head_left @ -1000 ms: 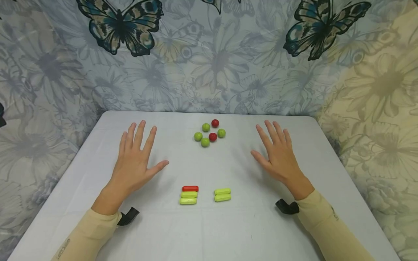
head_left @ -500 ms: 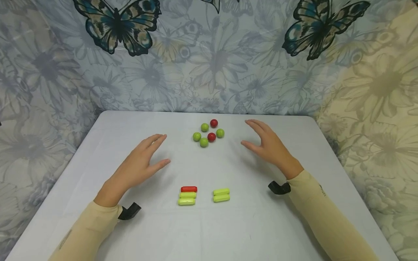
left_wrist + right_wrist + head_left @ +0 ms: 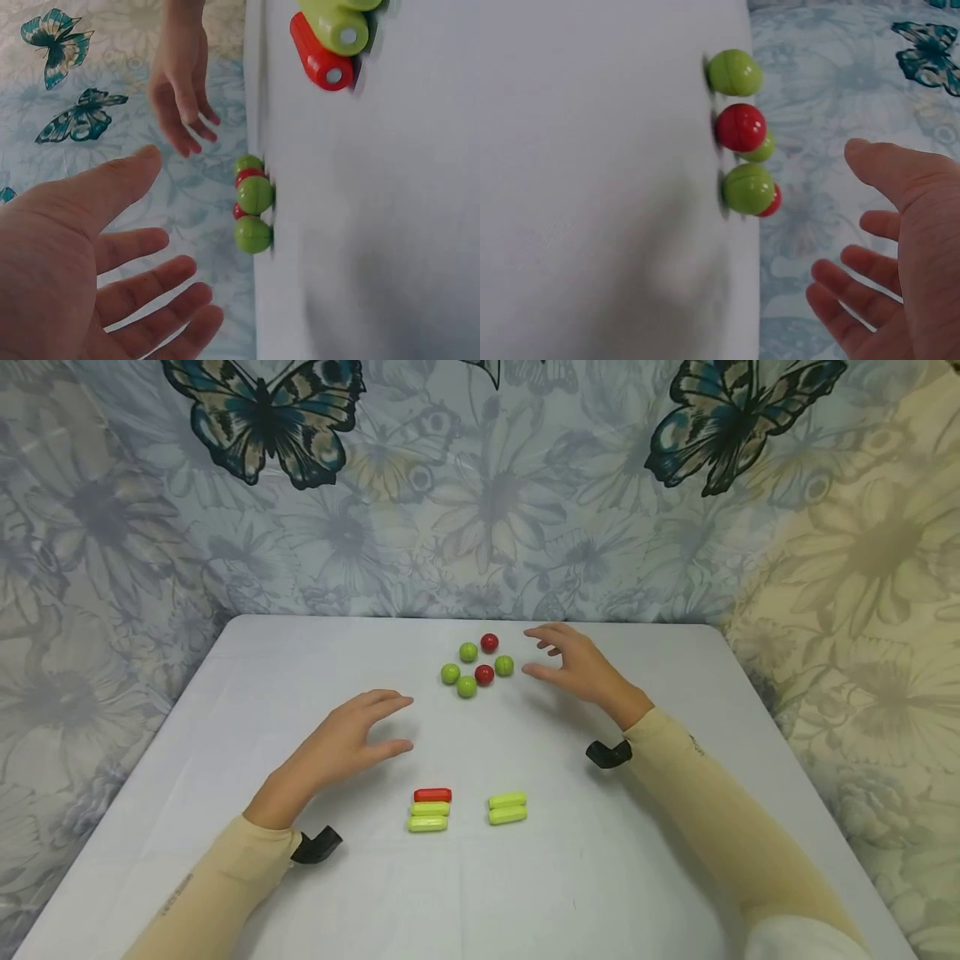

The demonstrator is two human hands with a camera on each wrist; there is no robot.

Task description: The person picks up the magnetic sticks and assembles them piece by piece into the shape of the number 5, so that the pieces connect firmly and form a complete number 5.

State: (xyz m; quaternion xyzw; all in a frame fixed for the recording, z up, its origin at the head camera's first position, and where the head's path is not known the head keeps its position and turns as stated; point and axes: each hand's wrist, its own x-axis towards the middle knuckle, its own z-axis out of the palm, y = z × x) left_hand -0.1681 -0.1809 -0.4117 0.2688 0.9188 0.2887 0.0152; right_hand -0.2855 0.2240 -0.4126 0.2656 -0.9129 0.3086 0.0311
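Observation:
Several small green and red balls lie in a loose cluster near the table's far edge, among them a red ball (image 3: 484, 675) and a green ball (image 3: 504, 666). My right hand (image 3: 581, 668) hovers just right of the cluster, its fingers spread and nothing in them. Left of the middle, my left hand (image 3: 341, 739) is held above the table with thumb and fingers apart, also holding nothing. In front of it lie a red stick (image 3: 432, 795) and two green sticks (image 3: 428, 823) side by side. A second pair of green sticks (image 3: 507, 814) sits to their right.
A white table (image 3: 465, 893) carries everything. Behind it rises a wall covering (image 3: 495, 510) printed with flowers and butterflies. A black wrist mount (image 3: 317, 845) juts from the left sleeve and another black mount (image 3: 608, 754) from the right one.
My right hand has moved left and away from me, close to the balls. My left hand has turned thumb-up and shifted slightly right. Balls and sticks stay put.

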